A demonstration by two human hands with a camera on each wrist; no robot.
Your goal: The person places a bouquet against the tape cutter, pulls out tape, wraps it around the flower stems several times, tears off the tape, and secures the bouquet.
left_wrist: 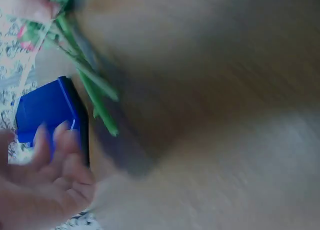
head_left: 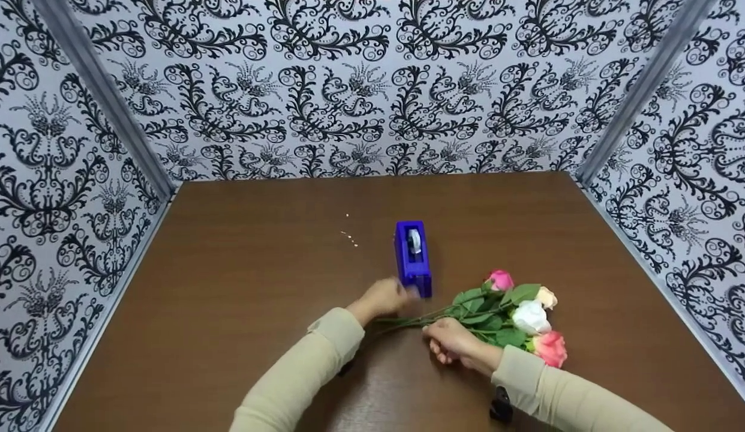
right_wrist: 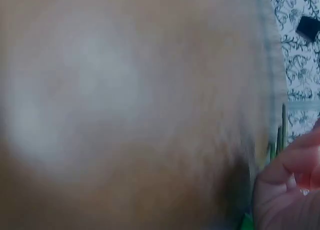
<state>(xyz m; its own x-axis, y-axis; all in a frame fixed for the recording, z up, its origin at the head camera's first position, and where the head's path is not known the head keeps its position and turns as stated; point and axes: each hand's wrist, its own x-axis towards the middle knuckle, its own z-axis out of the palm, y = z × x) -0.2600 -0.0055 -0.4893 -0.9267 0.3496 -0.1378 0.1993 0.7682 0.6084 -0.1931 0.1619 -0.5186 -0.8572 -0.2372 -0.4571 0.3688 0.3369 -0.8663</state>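
A blue tape dispenser (head_left: 413, 257) stands mid-table with a tape roll in it. My left hand (head_left: 389, 295) is motion-blurred at its near end. In the left wrist view my fingers (left_wrist: 52, 155) lie fairly straight against the dispenser (left_wrist: 47, 110), just beside the cut stem ends (left_wrist: 97, 103). My right hand (head_left: 450, 343) grips the green stems of a small bunch of roses (head_left: 525, 315), pink, white and peach, lying on the table with the heads pointing right. The right wrist view is mostly blur. It shows only curled fingers (right_wrist: 290, 182) and a few stems (right_wrist: 281, 135).
The brown table (head_left: 240, 288) is walled on three sides by black-and-white patterned panels (head_left: 372, 90). A few pale specks (head_left: 350, 237) lie left of the dispenser. A black wrist-camera mount (head_left: 500, 405) shows under my right sleeve.
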